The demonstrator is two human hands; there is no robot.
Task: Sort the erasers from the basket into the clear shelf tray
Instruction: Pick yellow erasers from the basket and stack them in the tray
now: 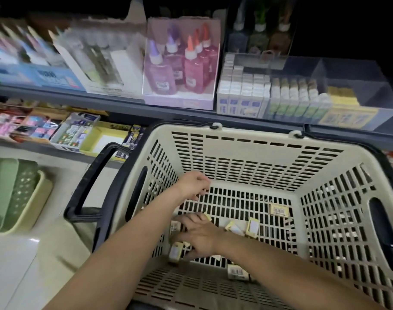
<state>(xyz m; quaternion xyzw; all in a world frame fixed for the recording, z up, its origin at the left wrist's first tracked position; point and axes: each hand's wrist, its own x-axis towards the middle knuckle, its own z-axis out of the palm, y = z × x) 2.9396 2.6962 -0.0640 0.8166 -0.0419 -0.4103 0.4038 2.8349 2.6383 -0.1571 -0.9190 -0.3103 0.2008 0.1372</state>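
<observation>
Inside the basket [235,134], the right hand [200,237] spreads flat over loose erasers [252,227] toward seven o'clock. The left hand [193,185] curls above; whether it holds anything is unclear. A scooped handful may spill before reaching the clear tray [358,86] at one o'clock.

2 grey shelves [79,97], pale tile floor [19,265], dim

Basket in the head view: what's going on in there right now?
A person has both hands inside the beige basket. The right hand spreads its fingers over the yellow erasers scattered on the basket floor. The left hand hovers curled above them, and whether it holds one is unclear. The clear shelf tray already holds some yellow erasers, with room left.
</observation>
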